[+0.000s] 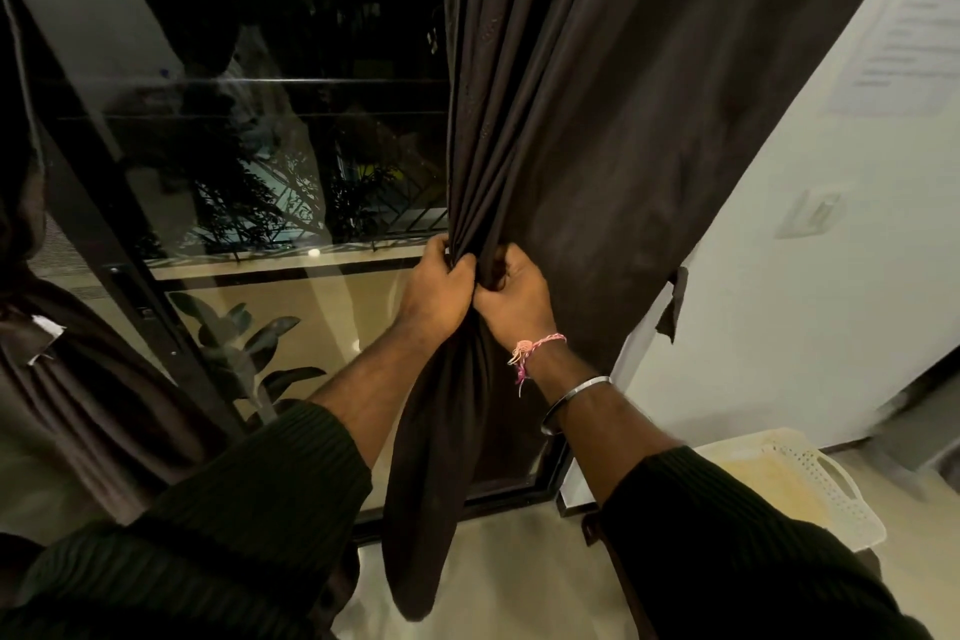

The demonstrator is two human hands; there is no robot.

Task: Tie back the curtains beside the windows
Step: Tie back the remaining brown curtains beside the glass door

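Observation:
A dark brown curtain (597,94) hangs on the right side of the glass window (291,146). My left hand (436,286) and my right hand (514,296) grip it side by side at mid height, bunching its folds into a narrow neck. Below my hands the gathered cloth hangs down in a loose bundle to the floor. A short fabric strip (675,301) dangles from the curtain's right edge by the wall. A second brown curtain (67,379) at the far left is gathered with a band (31,335) around it.
A white perforated plastic basket (810,489) stands on the floor at the lower right. The white wall (810,327) carries a switch plate (813,213) and a paper notice. Potted plant leaves (249,343) show behind the glass. The black window frame (156,307) runs diagonally at left.

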